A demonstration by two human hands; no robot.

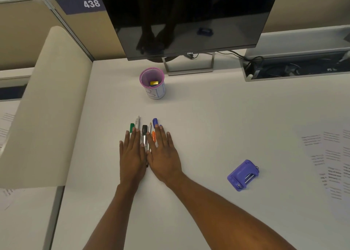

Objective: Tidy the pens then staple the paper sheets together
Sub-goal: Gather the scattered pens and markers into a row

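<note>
Lays left hand and right hand flat, fingers straight and gripping nothing, over a tight row of slim pens on the smooth white desk, round pink mesh cup with a small yellow block beyond, boxy purple stapler and printed paper sheets to the right.

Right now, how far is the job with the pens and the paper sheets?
Done: nothing finished yet. In hand: the left hand and right hand lie flat on the pens, which are side by side on the desk, not in the pen cup. Left: putting pens away, then stapling; the stapler and the paper sheets lie apart, untouched.
</note>
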